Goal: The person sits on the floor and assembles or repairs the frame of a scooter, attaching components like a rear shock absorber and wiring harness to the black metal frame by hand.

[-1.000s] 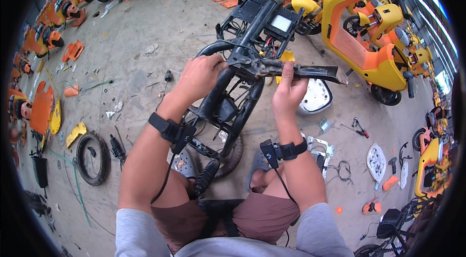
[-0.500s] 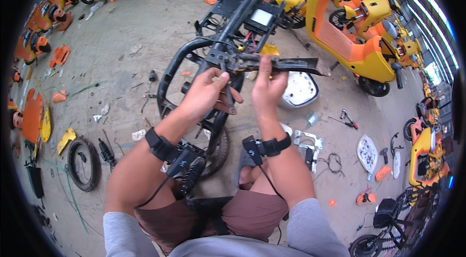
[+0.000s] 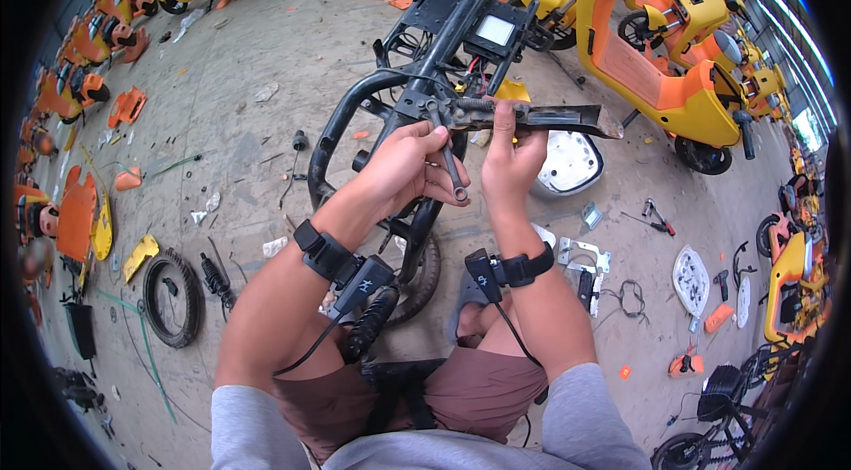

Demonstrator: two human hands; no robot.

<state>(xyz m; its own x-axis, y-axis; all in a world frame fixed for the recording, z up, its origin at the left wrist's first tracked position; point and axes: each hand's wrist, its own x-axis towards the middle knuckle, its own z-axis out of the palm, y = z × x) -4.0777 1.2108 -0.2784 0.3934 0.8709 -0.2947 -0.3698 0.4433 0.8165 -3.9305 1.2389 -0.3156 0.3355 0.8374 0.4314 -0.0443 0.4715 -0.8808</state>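
Observation:
The black scooter frame (image 3: 333, 138) lies on the floor in front of me. My left hand (image 3: 409, 163) has its fingers curled round a combination wrench (image 3: 450, 155). The wrench's upper end is at a bolt on the frame's bracket, and its ring end sticks out below my fingers, pointing toward me. My right hand (image 3: 512, 153) is closed on a black metal kickstand (image 3: 564, 118), thumb along its upper side. A coil spring (image 3: 472, 104) runs beside the kickstand's pivot. My right fingers under the kickstand are partly hidden.
Yellow and orange scooters (image 3: 656, 71) stand beyond the frame. A loose tyre (image 3: 172, 297) and a shock absorber (image 3: 215, 278) lie at left. To the right are a white shell (image 3: 569, 163), a metal bracket (image 3: 585, 255), pliers (image 3: 659, 223) and a hammer (image 3: 722, 285).
The whole view has shifted, so the scene sits farther right. The wrench's ring end has swung slightly to the right about the bolt. My right hand stays on the kickstand.

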